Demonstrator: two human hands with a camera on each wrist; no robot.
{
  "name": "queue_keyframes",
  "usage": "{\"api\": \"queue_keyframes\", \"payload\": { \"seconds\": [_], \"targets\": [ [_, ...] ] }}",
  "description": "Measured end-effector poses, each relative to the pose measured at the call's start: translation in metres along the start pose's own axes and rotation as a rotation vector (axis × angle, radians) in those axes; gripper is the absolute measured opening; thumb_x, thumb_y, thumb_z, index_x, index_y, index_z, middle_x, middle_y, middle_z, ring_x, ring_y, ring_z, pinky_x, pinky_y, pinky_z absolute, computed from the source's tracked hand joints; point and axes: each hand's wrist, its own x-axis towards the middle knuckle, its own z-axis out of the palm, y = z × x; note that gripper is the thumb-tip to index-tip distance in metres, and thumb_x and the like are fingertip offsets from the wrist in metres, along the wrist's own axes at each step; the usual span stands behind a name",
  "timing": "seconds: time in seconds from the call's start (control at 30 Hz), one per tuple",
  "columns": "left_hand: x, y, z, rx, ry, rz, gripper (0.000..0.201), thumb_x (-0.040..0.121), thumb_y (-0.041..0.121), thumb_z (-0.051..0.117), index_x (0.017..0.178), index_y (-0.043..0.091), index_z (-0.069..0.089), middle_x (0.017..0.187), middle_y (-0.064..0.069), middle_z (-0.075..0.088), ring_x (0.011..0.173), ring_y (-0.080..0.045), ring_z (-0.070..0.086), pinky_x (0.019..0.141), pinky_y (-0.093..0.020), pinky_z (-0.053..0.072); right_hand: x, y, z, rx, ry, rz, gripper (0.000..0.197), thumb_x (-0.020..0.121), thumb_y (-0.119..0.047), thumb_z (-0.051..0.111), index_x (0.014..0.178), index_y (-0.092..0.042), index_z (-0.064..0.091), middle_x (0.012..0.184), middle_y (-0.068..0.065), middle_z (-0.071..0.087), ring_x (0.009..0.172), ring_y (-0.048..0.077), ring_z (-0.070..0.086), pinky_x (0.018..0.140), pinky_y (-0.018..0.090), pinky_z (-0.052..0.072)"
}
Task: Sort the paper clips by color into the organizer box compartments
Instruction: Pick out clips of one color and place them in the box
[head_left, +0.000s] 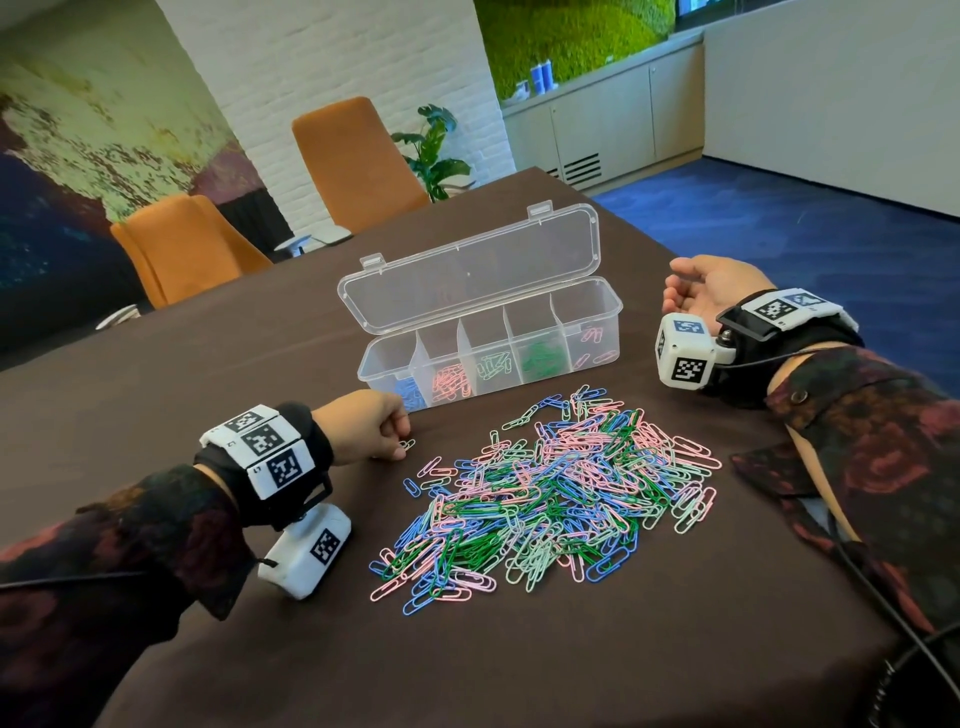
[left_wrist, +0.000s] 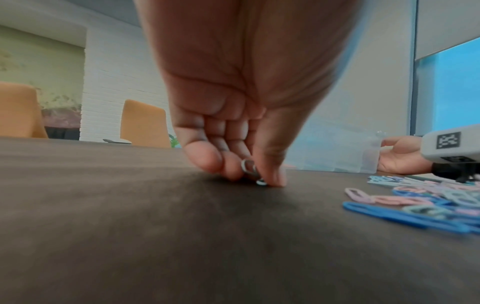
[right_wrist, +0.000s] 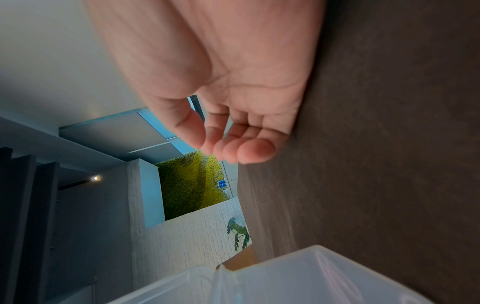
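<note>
A clear organizer box with its lid open stands at the table's middle; its compartments hold blue, salmon, pale green, dark green and a few pink clips. In front of it lies a big mixed pile of paper clips. My left hand is down on the table left of the pile, near the box's left end. In the left wrist view its thumb and fingers pinch a pale paper clip against the cloth. My right hand rests on its side beside the box's right end, fingers loosely curled and empty.
Dark brown cloth covers the table. Two orange chairs stand at the far side, with a potted plant behind them. A black cable runs from my right sleeve over the near right table corner.
</note>
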Motion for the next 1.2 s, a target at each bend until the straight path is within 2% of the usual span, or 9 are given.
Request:
{"api": "queue_keyframes", "payload": {
  "seconds": [0.17, 0.33, 0.53, 0.6, 0.67, 0.73, 0.87, 1.07, 1.2],
  "targets": [
    [-0.001, 0.004, 0.000, 0.070, -0.026, -0.005, 0.012, 0.086, 0.015, 0.067, 0.085, 0.020, 0.056, 0.071, 0.010, 0.053, 0.064, -0.003, 0.047, 0.060, -0.011, 0.035, -0.002, 0.000, 0.000, 0.007, 0.004, -0.004, 0.009, 0.092, -0.013, 0.054, 0.087, -0.008, 0.058, 0.075, 0.003, 0.051, 0.059, 0.013, 0.048, 0.047, 0.019, 0.045],
    [-0.007, 0.010, -0.002, 0.072, -0.038, 0.036, 0.022, 0.088, 0.018, 0.064, 0.073, 0.026, 0.051, 0.070, 0.011, 0.052, 0.062, -0.001, 0.045, 0.057, -0.010, 0.033, 0.000, 0.000, 0.000, 0.006, -0.001, 0.001, 0.008, 0.091, -0.013, 0.055, 0.086, -0.007, 0.057, 0.074, 0.003, 0.051, 0.058, 0.013, 0.048, 0.046, 0.018, 0.045],
    [-0.004, 0.046, -0.009, -0.436, 0.019, 0.219, 0.022, 0.084, 0.000, 0.067, 0.074, 0.015, 0.054, 0.066, -0.001, 0.057, 0.053, -0.003, 0.051, 0.059, -0.016, 0.045, 0.004, 0.000, -0.001, 0.006, -0.005, 0.011, 0.007, 0.091, -0.014, 0.056, 0.089, -0.008, 0.056, 0.073, 0.002, 0.051, 0.058, 0.013, 0.048, 0.044, 0.018, 0.045],
    [0.002, 0.060, -0.008, -0.354, 0.024, 0.295, 0.020, 0.084, 0.000, 0.067, 0.081, 0.016, 0.055, 0.070, 0.002, 0.057, 0.056, 0.000, 0.051, 0.062, -0.015, 0.045, 0.004, 0.001, -0.001, 0.007, -0.006, 0.012, 0.007, 0.090, -0.015, 0.057, 0.089, -0.008, 0.056, 0.073, 0.002, 0.051, 0.058, 0.013, 0.048, 0.044, 0.018, 0.045],
    [0.009, 0.072, -0.005, -0.100, 0.018, 0.367, 0.018, 0.084, 0.005, 0.067, 0.094, 0.018, 0.059, 0.072, 0.010, 0.056, 0.063, -0.001, 0.050, 0.068, -0.019, 0.042, 0.003, 0.001, -0.001, 0.012, -0.002, 0.011, 0.008, 0.090, -0.015, 0.057, 0.089, -0.007, 0.056, 0.073, 0.002, 0.051, 0.058, 0.013, 0.048, 0.045, 0.019, 0.045],
    [0.015, 0.079, -0.003, 0.090, -0.009, 0.425, 0.022, 0.083, 0.007, 0.066, 0.103, 0.015, 0.061, 0.071, 0.015, 0.051, 0.065, 0.000, 0.046, 0.065, -0.018, 0.037, 0.003, 0.000, -0.002, 0.018, 0.000, 0.012, 0.008, 0.090, -0.015, 0.057, 0.088, -0.007, 0.056, 0.072, 0.002, 0.051, 0.058, 0.013, 0.048, 0.045, 0.019, 0.045],
    [0.020, 0.085, -0.005, 0.135, -0.055, 0.444, 0.015, 0.083, 0.008, 0.067, 0.097, 0.010, 0.062, 0.069, 0.015, 0.047, 0.063, 0.003, 0.042, 0.059, -0.006, 0.030, 0.002, 0.000, -0.001, 0.021, 0.002, 0.015, 0.008, 0.090, -0.014, 0.057, 0.087, -0.007, 0.057, 0.072, 0.002, 0.052, 0.058, 0.013, 0.048, 0.044, 0.019, 0.044],
    [0.023, 0.083, -0.005, 0.199, -0.074, 0.380, 0.008, 0.087, 0.018, 0.065, 0.089, 0.016, 0.057, 0.072, 0.014, 0.049, 0.068, -0.008, 0.044, 0.057, -0.006, 0.032, 0.000, 0.000, 0.001, 0.027, 0.003, 0.018, 0.009, 0.091, -0.014, 0.056, 0.086, -0.007, 0.056, 0.072, 0.002, 0.051, 0.058, 0.013, 0.048, 0.045, 0.020, 0.044],
    [0.022, 0.082, -0.005, 0.110, -0.060, 0.344, 0.011, 0.088, 0.020, 0.065, 0.085, 0.018, 0.055, 0.073, 0.009, 0.053, 0.063, -0.002, 0.045, 0.058, -0.009, 0.033, -0.001, 0.000, 0.001, 0.031, -0.009, 0.012, 0.010, 0.091, -0.014, 0.055, 0.084, -0.007, 0.055, 0.071, 0.002, 0.050, 0.057, 0.012, 0.047, 0.044, 0.019, 0.043]
  ]
}}
